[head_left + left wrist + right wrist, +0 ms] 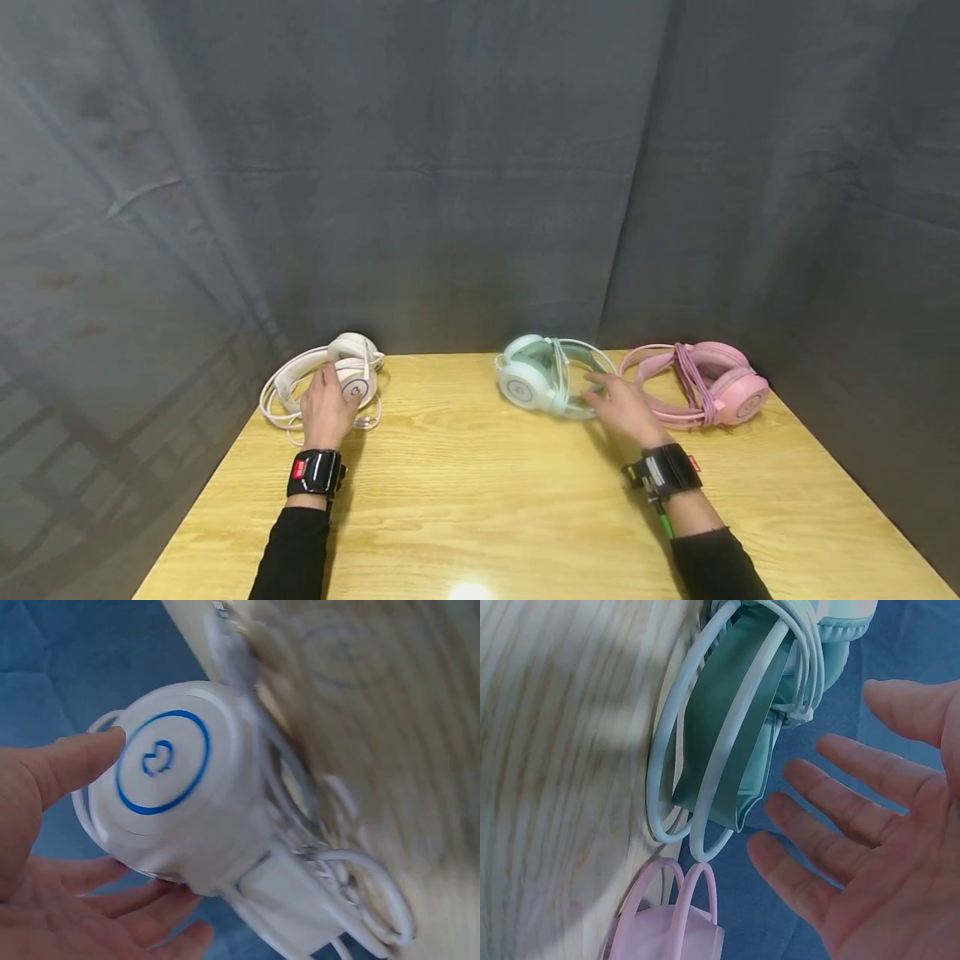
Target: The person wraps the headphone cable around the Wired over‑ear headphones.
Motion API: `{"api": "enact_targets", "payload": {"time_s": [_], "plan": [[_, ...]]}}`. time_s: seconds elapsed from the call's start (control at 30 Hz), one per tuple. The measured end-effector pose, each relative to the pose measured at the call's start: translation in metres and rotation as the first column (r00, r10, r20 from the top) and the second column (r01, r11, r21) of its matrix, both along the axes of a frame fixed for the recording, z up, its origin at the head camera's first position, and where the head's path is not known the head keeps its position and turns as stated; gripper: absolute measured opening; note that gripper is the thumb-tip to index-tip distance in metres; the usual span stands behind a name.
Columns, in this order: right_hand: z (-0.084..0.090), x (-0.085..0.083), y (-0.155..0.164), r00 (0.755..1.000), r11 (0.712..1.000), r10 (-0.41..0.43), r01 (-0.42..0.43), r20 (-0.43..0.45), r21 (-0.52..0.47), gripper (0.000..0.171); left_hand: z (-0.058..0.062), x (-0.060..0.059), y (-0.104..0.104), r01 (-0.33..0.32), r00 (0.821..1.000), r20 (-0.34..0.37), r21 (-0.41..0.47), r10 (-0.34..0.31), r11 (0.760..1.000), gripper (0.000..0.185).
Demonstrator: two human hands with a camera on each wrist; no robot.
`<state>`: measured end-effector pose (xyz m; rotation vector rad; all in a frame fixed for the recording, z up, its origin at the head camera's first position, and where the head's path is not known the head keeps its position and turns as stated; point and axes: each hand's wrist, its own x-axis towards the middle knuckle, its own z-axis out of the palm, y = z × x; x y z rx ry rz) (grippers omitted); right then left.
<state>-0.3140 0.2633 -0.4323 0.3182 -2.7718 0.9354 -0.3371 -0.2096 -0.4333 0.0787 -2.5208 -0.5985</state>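
Three wired headsets lie along the table's far edge: a white one at the left, a mint-green one in the middle and a pink one at the right. My left hand lies over the white headset. In the left wrist view its thumb touches the white ear cup with the blue ring, and the fingers lie loosely straight beneath it. My right hand hovers open beside the mint headband, fingers spread and touching nothing. The pink headband lies just beyond.
The wooden table stretches bare toward me. A dark grey cloth backdrop closes the back and both sides. Each headset has its cable wound around the headband. Both wrists carry black camera straps.
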Motion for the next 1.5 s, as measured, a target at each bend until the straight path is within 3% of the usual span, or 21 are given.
{"api": "enact_targets", "payload": {"time_s": [0.23,0.43,0.6,0.93,1.13,1.33,1.5], "plan": [[0.003,0.000,-0.003,0.999,0.999,0.032,-0.032,-0.040,-0.009,0.043,-0.001,0.000,-0.010,-0.011,0.991,0.132,0.008,0.010,1.000,0.072],[0.000,0.001,-0.005,0.998,0.998,0.058,-0.058,-0.023,-0.025,0.044,-0.004,0.003,-0.018,0.008,0.972,0.234,0.042,-0.017,0.999,0.073],[0.001,0.003,-0.007,0.998,0.998,0.059,-0.059,-0.024,-0.030,0.045,-0.005,0.005,-0.020,0.040,0.965,0.258,0.034,-0.048,0.999,0.074],[0.001,0.004,-0.011,0.997,0.997,0.066,-0.068,-0.037,-0.043,0.044,-0.007,0.005,-0.016,0.049,0.967,0.250,0.037,-0.057,0.998,0.069],[0.001,0.003,-0.015,0.996,0.997,0.066,-0.069,-0.056,-0.044,0.041,-0.005,0.004,-0.013,0.075,0.982,0.162,0.110,-0.092,0.991,0.069],[0.006,0.005,-0.025,0.995,0.995,0.059,-0.065,-0.083,-0.076,0.039,0.007,0.003,-0.002,0.065,0.988,0.128,0.187,-0.090,0.980,0.070],[0.009,0.008,-0.044,0.987,0.984,0.117,-0.130,-0.111,-0.125,0.034,0.020,0.008,0.017,0.096,0.990,0.086,0.194,-0.115,0.976,0.071]]}}
